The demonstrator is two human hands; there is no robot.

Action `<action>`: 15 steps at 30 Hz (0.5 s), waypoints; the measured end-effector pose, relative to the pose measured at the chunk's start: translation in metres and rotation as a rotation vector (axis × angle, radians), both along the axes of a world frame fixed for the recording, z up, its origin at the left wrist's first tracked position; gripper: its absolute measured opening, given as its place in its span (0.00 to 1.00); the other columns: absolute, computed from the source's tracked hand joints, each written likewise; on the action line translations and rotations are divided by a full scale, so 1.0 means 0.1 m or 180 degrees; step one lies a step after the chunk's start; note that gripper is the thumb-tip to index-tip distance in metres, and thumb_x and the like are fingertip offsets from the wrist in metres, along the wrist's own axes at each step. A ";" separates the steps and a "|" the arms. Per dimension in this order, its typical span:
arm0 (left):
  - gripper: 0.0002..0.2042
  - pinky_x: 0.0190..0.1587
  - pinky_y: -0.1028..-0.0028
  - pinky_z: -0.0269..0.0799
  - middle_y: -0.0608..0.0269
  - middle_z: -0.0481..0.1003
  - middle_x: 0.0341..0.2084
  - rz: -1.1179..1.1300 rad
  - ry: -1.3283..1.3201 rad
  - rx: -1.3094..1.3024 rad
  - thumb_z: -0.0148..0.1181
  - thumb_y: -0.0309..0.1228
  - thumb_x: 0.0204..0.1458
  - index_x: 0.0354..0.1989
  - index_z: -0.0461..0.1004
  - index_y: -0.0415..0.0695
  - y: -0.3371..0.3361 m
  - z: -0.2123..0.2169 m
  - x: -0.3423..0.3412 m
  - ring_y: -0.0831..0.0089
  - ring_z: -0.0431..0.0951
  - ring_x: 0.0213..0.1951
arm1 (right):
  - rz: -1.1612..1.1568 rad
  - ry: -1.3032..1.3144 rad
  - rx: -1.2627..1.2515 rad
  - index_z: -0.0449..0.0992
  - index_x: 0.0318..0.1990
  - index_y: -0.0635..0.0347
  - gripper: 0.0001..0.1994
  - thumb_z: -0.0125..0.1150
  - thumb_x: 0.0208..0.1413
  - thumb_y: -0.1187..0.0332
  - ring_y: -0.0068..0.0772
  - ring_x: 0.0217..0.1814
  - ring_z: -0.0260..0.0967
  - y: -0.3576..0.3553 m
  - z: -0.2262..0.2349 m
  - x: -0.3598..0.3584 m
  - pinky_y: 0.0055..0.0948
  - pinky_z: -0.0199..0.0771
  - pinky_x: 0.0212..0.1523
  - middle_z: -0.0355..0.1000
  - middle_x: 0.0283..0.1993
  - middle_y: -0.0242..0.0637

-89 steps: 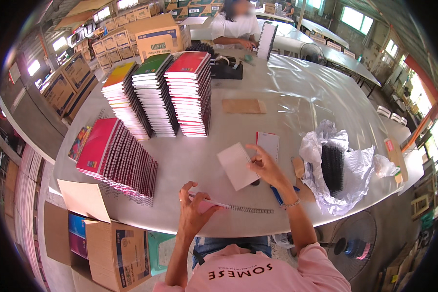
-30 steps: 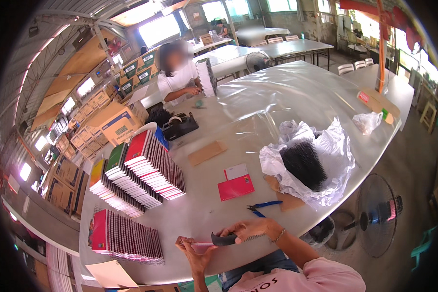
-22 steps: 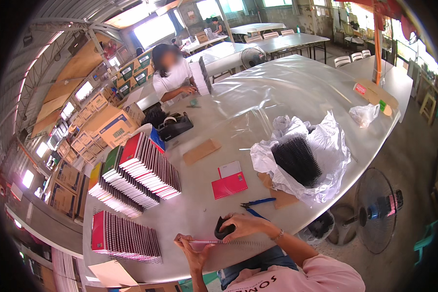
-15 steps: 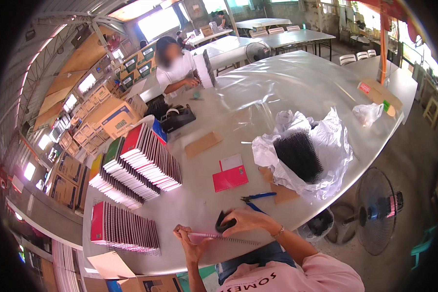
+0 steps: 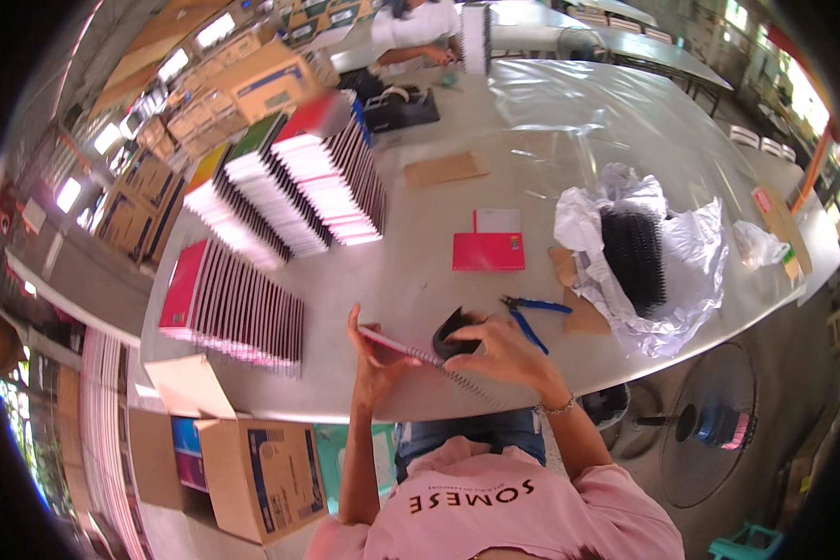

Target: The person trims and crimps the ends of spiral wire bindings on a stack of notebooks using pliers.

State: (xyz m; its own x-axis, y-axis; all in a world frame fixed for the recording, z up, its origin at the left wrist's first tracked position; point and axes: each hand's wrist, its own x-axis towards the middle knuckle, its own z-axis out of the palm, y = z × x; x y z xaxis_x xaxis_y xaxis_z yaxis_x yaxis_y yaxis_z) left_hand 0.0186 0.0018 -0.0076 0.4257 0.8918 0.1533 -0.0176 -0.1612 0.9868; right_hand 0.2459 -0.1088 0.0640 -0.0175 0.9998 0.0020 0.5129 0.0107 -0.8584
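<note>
My left hand (image 5: 375,375) grips a thin notebook (image 5: 389,344) edge-on near the table's front, thumb on one side and fingers raised on the other. A dark spiral coil (image 5: 474,386) runs along the notebook's bound edge and sticks out past its right end, under my right hand. My right hand (image 5: 516,355) holds a black curved piece (image 5: 450,332) against or just beside the coil; its exact kind does not show. Cutting pliers with blue handles (image 5: 543,305) lie just beyond my right hand. Farther off, a red notebook (image 5: 488,252) lies flat with a pale card (image 5: 499,220) behind it.
Red spiral notebooks (image 5: 191,287) stand stacked at left, taller stacks (image 5: 294,191) behind. Crumpled white paper (image 5: 695,247) holds black coils (image 5: 630,261) at right. Open carton (image 5: 266,476) sits below the table's left front; a fan (image 5: 709,425) stands at right. Across the table, a person (image 5: 415,37) handles a notebook.
The view has tilted down and shifted, so the table sits higher in the picture. Both hands keep hold of the notebook and the black piece; my left fingers point more upward.
</note>
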 end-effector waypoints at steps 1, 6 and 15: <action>0.65 0.53 0.67 0.70 0.61 0.60 0.46 -0.0014 0.0105 0.0063 0.84 0.27 0.25 0.72 0.38 0.52 0.00 0.04 -0.03 0.65 0.69 0.49 | -0.0147 -0.0579 0.0106 0.80 0.49 0.62 0.26 0.71 0.49 0.51 0.46 0.65 0.64 0.00 0.03 -0.02 0.35 0.60 0.65 0.67 0.62 0.52; 0.64 0.51 0.69 0.70 0.62 0.60 0.44 -0.0080 0.0591 0.0444 0.83 0.27 0.26 0.72 0.39 0.53 0.04 0.11 -0.15 0.66 0.70 0.48 | 0.0890 0.0870 -0.0125 0.79 0.50 0.63 0.28 0.71 0.48 0.51 0.47 0.66 0.62 0.09 0.22 -0.02 0.35 0.60 0.65 0.70 0.60 0.51; 0.63 0.51 0.72 0.69 0.63 0.59 0.43 -0.0289 0.0237 0.0073 0.82 0.24 0.26 0.71 0.41 0.52 0.05 0.11 -0.13 0.69 0.69 0.45 | 0.0763 0.0617 -0.0068 0.80 0.50 0.63 0.24 0.71 0.50 0.55 0.48 0.67 0.62 0.13 0.20 -0.05 0.37 0.59 0.65 0.70 0.60 0.52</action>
State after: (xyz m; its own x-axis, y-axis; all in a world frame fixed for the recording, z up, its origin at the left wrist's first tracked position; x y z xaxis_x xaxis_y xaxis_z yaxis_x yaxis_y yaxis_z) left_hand 0.0059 0.0070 0.0037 0.5157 0.8456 0.1382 0.0399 -0.1848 0.9820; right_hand 0.2405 -0.0954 0.0843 -0.2542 0.9671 0.0073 0.3247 0.0925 -0.9413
